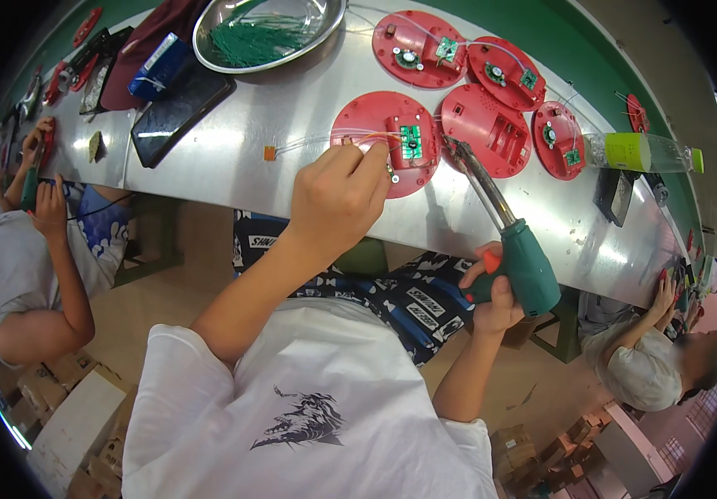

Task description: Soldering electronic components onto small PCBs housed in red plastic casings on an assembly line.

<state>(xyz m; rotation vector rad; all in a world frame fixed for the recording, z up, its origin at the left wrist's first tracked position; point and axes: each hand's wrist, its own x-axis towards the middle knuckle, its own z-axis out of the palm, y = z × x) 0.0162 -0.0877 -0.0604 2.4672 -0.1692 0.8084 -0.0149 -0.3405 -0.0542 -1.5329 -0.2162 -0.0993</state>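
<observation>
left hand (338,195) pinching wires (378,134) over red disc (368,111); right hand (496,291) gripping green soldering gun (531,268).

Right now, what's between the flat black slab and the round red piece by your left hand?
In the head view, a small orange square and thin pale wires lie between the black slab and the red piece.

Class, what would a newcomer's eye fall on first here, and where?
Probably the red discs, grouped on the metal table at upper centre-right. Then the gun-shaped green tool in the right hand, right of centre. A shiny bowl of green strands stands at the top, left of centre.
</observation>
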